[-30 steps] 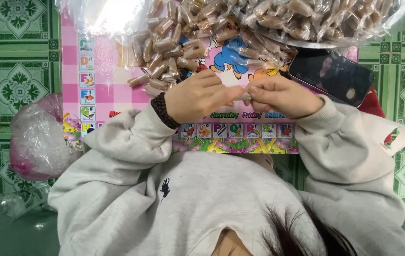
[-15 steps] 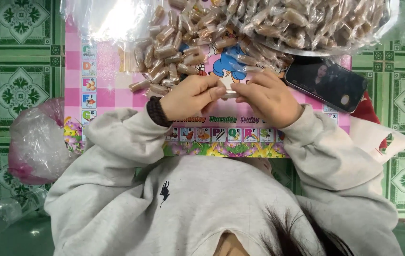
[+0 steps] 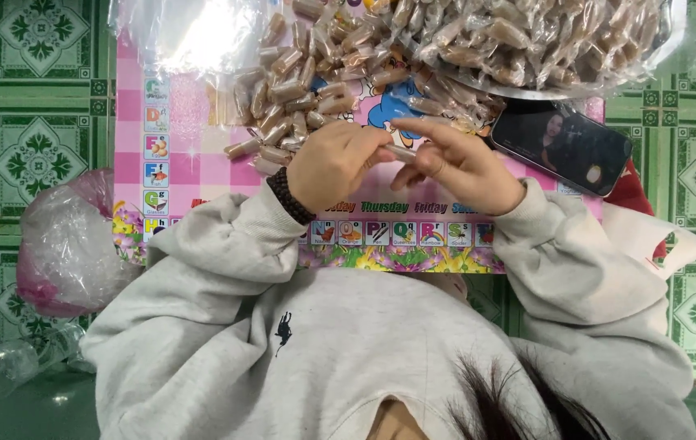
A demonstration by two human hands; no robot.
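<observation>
My left hand (image 3: 333, 165), with a dark bead bracelet at the wrist, and my right hand (image 3: 455, 165) meet over a pink picture mat (image 3: 177, 155). Between their fingertips they pinch one small wrapped candy (image 3: 401, 152) in clear film. My right index finger stretches out above it. Just beyond my left hand lies a loose pile of wrapped brown candies (image 3: 291, 90). Grey sleeves cover both arms.
A large clear bag full of brown candies (image 3: 527, 37) sits at the top right. A phone (image 3: 564, 145) with a lit screen lies beside my right hand. Clear plastic sheets (image 3: 193, 33) are at the top left, and a crumpled plastic bag (image 3: 63, 244) lies on the green tiled floor (image 3: 30, 81).
My right hand has loosened its fist; its index finger now stretches out over the candy. My left hand stays pinched on the other end. Both hands shifted slightly.
</observation>
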